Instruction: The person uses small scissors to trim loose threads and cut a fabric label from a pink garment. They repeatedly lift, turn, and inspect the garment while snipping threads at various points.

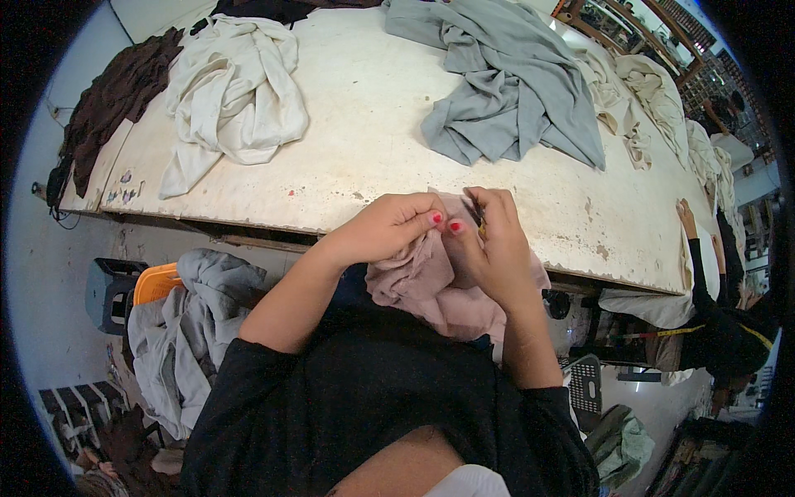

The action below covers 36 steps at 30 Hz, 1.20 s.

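Observation:
A dusty-pink cloth [414, 277] hangs bunched over the table's front edge and down toward my lap. My left hand [385, 225] is closed, pinching a fold of it between thumb and fingers. Close beside it, my right hand [494, 240] is closed with its thumb against the same cloth. A small dark tool with a yellow part, which looks like thread snips [481, 225], is tucked in the right hand, mostly hidden by its fingers. Both thumbs nearly meet at the cloth's upper part.
On the worn white table [356, 108] lie a white cloth [236, 91], a brown cloth [124, 91], a grey-blue cloth [517, 91] and cream cloths [654, 91]. At left, grey fabric [195, 323] spills from an orange basket [156, 280]. Another person [720, 323] works at right.

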{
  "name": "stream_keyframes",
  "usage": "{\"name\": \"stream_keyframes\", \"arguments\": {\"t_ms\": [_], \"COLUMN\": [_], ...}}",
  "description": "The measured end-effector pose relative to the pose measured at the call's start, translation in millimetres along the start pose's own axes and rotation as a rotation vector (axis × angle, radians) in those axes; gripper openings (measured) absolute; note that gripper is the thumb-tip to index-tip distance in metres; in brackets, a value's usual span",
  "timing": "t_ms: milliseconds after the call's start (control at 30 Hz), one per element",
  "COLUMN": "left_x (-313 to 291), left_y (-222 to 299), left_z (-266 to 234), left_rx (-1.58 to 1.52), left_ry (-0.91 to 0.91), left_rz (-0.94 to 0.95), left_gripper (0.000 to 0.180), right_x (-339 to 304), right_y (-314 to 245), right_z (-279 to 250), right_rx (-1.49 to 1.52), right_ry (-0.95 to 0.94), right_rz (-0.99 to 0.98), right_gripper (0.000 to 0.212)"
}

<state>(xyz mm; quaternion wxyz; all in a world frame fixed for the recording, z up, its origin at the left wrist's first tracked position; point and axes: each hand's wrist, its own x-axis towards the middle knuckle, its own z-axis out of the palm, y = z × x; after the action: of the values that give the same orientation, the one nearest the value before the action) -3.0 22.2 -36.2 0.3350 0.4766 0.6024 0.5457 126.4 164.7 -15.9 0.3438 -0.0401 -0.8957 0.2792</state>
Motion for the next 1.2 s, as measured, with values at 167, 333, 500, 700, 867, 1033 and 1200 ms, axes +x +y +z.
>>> {"name": "stream_keyframes", "arguments": {"t_ms": [167, 333, 500, 700, 867, 1033, 1200], "left_x": [0.1, 3.4, 4.4, 7.6, 3.8, -0.2, -4.4], "left_y": [3.9, 7.6, 7.6, 6.6, 16.8, 19.0, 15.7], "left_z": [-5.7, -2.6, -3.5, -5.4, -12.4, -9.4, -16.9], "left_rx": [-0.024, -0.019, 0.04, 0.071, -0.026, -0.019, 0.032], "left_ry": [-0.052, -0.112, -0.113, -0.116, -0.124, -0.197, 0.045], "left_rz": [-0.101, -0.139, -0.047, -0.023, -0.288, 0.038, 0.019], "left_gripper": [0.02, 0.022, 0.023, 0.024, 0.022, 0.018, 0.014], "right_x": [-14.5, -20.6, -13.8, -9.0, -7.5, -3.4, -13.4], "right_y": [-15.9, -24.5, -27.4, -27.0, -8.7, 32.4, 44.5], "right_z": [-24.7, -21.3, -20.5, -19.2, -26.5, -14.9, -5.1], "right_rx": [-0.105, -0.228, -0.241, -0.274, -0.117, 0.505, 0.705], "right_ry": [-0.387, -0.42, -0.458, -0.438, -0.38, -0.259, -0.364], "right_rz": [0.089, 0.106, 0.096, -0.018, -0.024, 0.257, 0.503], "right_gripper": [0.028, 0.027, 0.025, 0.026, 0.028, 0.038, 0.028]}}
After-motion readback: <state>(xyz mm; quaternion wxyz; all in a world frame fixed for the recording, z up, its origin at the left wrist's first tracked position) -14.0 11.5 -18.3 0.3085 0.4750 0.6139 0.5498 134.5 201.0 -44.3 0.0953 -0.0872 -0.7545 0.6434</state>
